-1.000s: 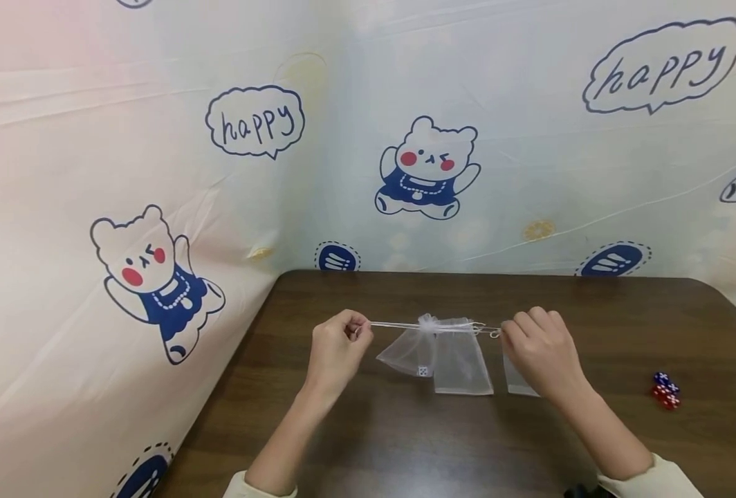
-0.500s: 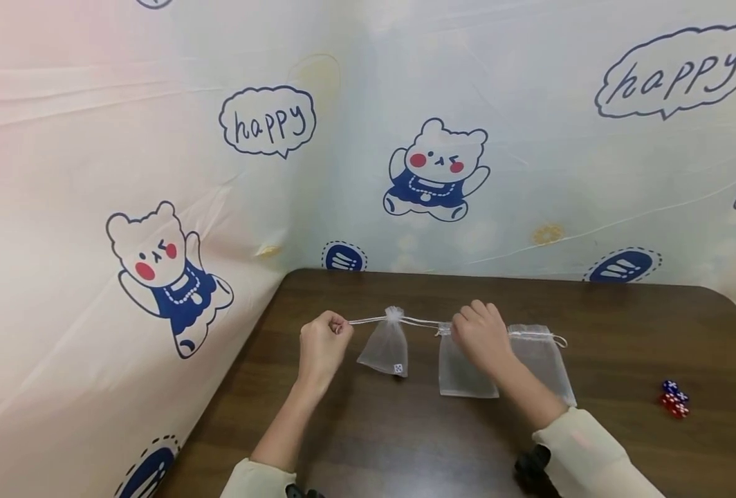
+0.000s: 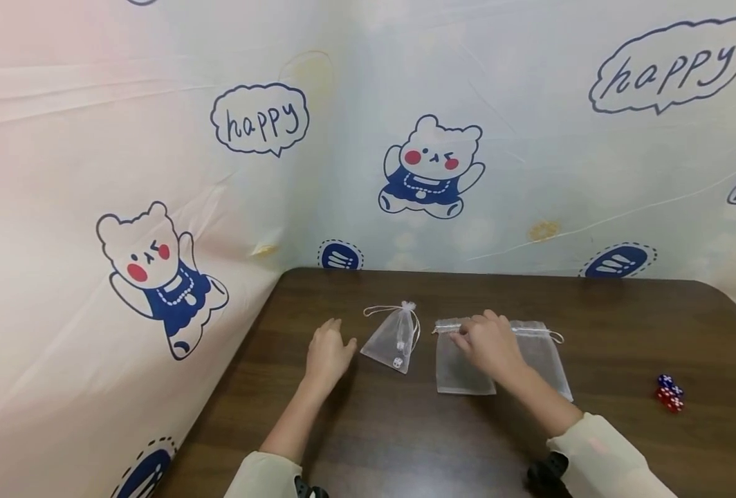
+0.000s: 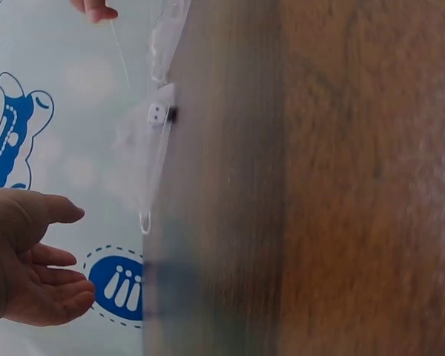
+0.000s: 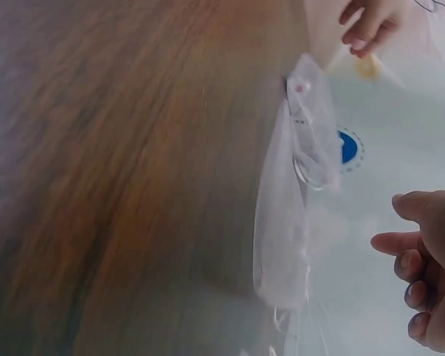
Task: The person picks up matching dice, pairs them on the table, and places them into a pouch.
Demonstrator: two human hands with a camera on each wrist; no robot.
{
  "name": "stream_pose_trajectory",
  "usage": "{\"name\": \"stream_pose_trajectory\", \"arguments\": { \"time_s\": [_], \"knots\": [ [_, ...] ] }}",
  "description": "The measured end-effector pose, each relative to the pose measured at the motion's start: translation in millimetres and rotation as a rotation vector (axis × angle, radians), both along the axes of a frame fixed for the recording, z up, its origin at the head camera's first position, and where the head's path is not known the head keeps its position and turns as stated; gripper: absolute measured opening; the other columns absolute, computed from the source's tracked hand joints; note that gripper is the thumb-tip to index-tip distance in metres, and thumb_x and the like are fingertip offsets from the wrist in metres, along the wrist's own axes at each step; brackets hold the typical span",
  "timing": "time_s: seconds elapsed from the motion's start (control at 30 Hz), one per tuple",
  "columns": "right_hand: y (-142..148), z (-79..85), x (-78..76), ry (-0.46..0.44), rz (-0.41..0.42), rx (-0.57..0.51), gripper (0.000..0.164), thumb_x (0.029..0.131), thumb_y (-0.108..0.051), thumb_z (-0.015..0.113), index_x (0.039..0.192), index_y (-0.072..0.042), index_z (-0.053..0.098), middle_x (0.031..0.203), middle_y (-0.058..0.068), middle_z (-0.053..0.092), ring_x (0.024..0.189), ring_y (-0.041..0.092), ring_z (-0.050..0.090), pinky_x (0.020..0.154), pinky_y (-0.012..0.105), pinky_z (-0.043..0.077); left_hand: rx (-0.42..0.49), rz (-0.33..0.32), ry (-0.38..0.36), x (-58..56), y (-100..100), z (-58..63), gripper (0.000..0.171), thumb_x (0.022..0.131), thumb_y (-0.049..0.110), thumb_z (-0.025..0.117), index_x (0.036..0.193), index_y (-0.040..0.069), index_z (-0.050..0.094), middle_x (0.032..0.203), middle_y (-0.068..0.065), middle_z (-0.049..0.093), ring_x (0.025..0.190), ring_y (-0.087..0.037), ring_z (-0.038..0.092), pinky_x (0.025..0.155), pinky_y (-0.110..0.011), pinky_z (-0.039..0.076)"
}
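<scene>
A sheer white drawstring pouch point(image 3: 383, 344), gathered at its neck, lies on the table with white dice point(image 3: 398, 362) inside. Its cord loops out at both sides. Just left of it, my left hand point(image 3: 327, 356) has its fingers loosely spread and holds nothing. My right hand point(image 3: 492, 342) is over two flat pouches, covering part of the left flat pouch point(image 3: 464, 373) and the edge of the right flat pouch point(image 3: 545, 363). In the right wrist view, thumb and forefinger stand apart with nothing between them, the other fingers bent.
A small cluster of red and blue dice point(image 3: 669, 394) sits on the right part of the dark wooden table point(image 3: 405, 443). Behind the table hangs a pale cloth point(image 3: 530, 138) printed with cartoon bears and "happy" bubbles.
Both hands were pulling the pouch's cords apart and its neck drew tight. Now the cords are let go, the pouch rests on the table, and the right hand has moved left since the first frame.
</scene>
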State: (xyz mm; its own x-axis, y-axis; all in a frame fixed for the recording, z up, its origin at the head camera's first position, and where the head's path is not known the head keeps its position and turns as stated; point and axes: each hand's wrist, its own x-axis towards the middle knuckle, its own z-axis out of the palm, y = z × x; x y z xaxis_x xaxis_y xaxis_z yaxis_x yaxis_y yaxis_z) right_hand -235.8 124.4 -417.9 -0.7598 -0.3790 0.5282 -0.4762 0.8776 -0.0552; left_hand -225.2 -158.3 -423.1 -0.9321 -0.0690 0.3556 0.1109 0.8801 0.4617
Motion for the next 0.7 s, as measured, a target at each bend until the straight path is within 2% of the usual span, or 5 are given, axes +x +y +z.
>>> {"name": "stream_pose_trajectory", "arguments": {
  "time_s": [0.13, 0.23, 0.47, 0.6, 0.7],
  "knots": [
    [14.9, 7.8, 4.7, -0.027, -0.02, -0.044, 0.02, 0.08, -0.027, 0.071, 0.075, -0.008, 0.071, 0.073, 0.003, 0.066, 0.067, 0.022, 0.051, 0.057, 0.036, 0.036, -0.003, -0.016, 0.016, -0.3, 5.7, -0.3, 0.045, 0.078, 0.013, 0.071, 0.114, -0.012, 0.057, 0.118, -0.026, 0.055, 0.106, -0.041, 0.053, 0.088, -0.049, 0.043],
    [27.2, 16.7, 9.2, -0.043, -0.035, -0.092, 0.019, 0.081, -0.025, 0.07, 0.078, -0.006, 0.072, 0.073, 0.005, 0.065, 0.067, 0.023, 0.051, 0.058, 0.037, 0.037, -0.018, -0.058, 0.047, -2.4, 14.6, 0.5, 0.045, 0.08, 0.014, 0.069, 0.116, -0.009, 0.057, 0.121, -0.023, 0.055, 0.11, -0.039, 0.051, 0.09, -0.051, 0.041],
    [50.9, 34.4, 23.2, 0.007, -0.05, -0.257, 0.015, 0.08, -0.017, 0.07, 0.081, -0.002, 0.072, 0.065, 0.003, 0.059, 0.063, 0.021, 0.044, 0.06, 0.038, 0.034, -0.072, -0.318, 0.123, -13.1, 57.1, 8.2, 0.052, 0.084, 0.018, 0.065, 0.13, 0.0, 0.049, 0.141, -0.017, 0.038, 0.131, -0.03, 0.032, 0.107, -0.044, 0.022],
    [55.3, 38.7, 30.0, 0.022, -0.054, -0.31, 0.013, 0.082, -0.015, 0.069, 0.082, -0.002, 0.072, 0.061, -0.002, 0.053, 0.062, 0.018, 0.04, 0.061, 0.036, 0.031, -0.12, -0.422, 0.122, -17.7, 88.1, 10.5, 0.054, 0.085, 0.022, 0.063, 0.133, 0.003, 0.046, 0.144, -0.013, 0.034, 0.133, -0.027, 0.029, 0.108, -0.039, 0.018],
    [56.8, 39.6, 34.9, 0.03, -0.051, -0.326, 0.011, 0.081, -0.014, 0.069, 0.082, -0.003, 0.072, 0.058, -0.005, 0.048, 0.062, 0.017, 0.038, 0.06, 0.035, 0.029, -0.158, -0.478, 0.079, -18.3, 109.7, 7.5, 0.056, 0.086, 0.024, 0.062, 0.135, 0.005, 0.043, 0.145, -0.011, 0.032, 0.134, -0.026, 0.027, 0.108, -0.037, 0.016]
  ]
}}
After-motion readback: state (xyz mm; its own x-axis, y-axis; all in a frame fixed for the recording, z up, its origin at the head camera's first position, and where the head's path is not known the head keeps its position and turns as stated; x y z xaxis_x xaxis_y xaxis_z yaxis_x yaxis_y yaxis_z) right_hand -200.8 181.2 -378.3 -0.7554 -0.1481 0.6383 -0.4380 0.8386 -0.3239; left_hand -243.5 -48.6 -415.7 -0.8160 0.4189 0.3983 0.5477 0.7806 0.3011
